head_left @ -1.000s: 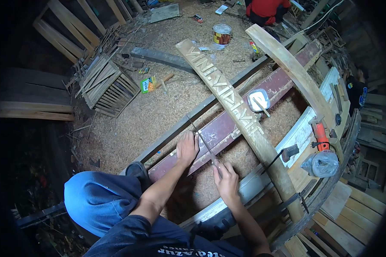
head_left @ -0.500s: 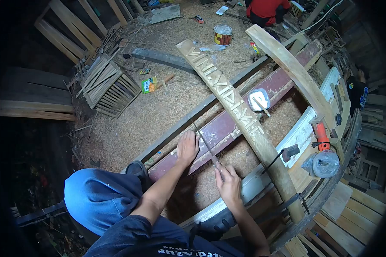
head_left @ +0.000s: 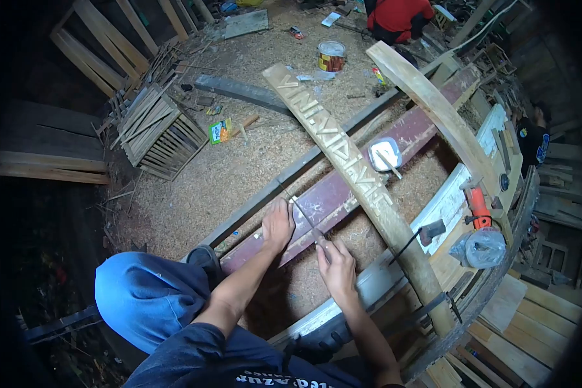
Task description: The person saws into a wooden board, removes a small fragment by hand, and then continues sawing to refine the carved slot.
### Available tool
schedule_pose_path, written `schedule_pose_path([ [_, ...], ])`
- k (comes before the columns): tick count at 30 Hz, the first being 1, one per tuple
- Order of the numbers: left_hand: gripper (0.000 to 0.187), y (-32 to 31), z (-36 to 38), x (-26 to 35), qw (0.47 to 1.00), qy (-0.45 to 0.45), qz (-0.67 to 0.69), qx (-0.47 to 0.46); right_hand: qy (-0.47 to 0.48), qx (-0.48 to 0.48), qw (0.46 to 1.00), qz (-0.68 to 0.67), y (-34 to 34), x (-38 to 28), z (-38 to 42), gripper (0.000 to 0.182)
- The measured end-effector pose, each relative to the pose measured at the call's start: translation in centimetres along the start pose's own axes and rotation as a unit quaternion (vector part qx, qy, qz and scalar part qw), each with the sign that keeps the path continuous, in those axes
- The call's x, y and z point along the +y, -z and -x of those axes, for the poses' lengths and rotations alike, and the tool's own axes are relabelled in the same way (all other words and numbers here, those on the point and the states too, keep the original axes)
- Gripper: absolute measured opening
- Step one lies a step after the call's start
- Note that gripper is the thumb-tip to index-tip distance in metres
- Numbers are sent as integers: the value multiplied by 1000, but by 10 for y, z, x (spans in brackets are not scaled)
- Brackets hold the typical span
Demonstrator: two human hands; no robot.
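Note:
My right hand (head_left: 337, 262) is closed round the handle end of a long thin tool (head_left: 302, 213), which may be a saw or file. The tool slants up and left across the maroon board (head_left: 330, 197). On that board, beside the tool, rests my left hand (head_left: 279, 224), its fingers together against a small pale piece (head_left: 295, 199); how it grips this is hard to make out. To the right, a long wooden plank (head_left: 333, 145) with raised letters lies across the maroon board. Beyond it stands a tub of white paste (head_left: 384, 155) with a stick in it.
A curved beam (head_left: 433, 97), an orange power tool (head_left: 478, 207), a plastic bag (head_left: 485, 248) and a clamp (head_left: 431, 233) are on the right. A slatted crate (head_left: 165, 139) and a paint can (head_left: 331, 56) stand on the shavings. Two other people are at the far side.
My right hand has moved slightly up and left with the tool. The view has shifted a little, so the plank and tub appear slightly further left.

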State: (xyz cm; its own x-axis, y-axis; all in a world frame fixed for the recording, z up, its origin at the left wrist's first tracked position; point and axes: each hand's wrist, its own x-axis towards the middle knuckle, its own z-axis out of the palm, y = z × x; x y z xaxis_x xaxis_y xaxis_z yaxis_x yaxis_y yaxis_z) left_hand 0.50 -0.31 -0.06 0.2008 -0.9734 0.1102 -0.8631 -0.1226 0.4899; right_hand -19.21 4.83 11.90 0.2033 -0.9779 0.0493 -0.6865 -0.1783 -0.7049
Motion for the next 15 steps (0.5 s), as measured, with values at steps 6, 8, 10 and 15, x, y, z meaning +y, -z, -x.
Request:
schedule_pose_path([
  [6,24,6,-2,1,999,-51,8,3,12,23,999,-46,18,6,11,22],
  [8,24,3,-1,2,999,-47,8,7,2,19,999,-26,16,4,13,22],
  [10,24,0,-1,-1,999,-42,1,17,-13,15,999,-28,10,3,14,22],
  [15,23,2,-1,-1,999,-47,-4,9,12,41,998,-51,41,-14,12,26],
])
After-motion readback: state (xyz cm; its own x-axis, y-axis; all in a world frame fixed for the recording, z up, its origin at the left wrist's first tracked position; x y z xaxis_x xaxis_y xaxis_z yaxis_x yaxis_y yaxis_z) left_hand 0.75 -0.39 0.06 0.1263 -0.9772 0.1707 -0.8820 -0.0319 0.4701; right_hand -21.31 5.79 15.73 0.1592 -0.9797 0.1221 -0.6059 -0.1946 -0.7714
